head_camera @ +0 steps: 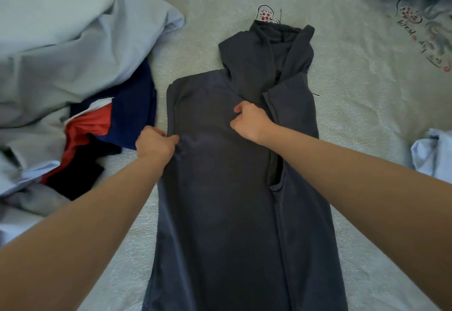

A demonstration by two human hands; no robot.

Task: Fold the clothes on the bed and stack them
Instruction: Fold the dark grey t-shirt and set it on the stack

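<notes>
While both hands [203, 131] pinch dark hoodie [234, 188], unfolded clothes pile [73, 90] lies left.

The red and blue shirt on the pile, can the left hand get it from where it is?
Probably yes. The left hand grips the dark hoodie right beside that shirt, nothing between them, but it must let go first.

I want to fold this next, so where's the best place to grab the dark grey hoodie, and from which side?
Grip the dark grey hoodie at mid-body on its two long side edges, coming from the near end. It lies flat lengthwise with its hood far away, and the left hand already grips one edge.
</notes>
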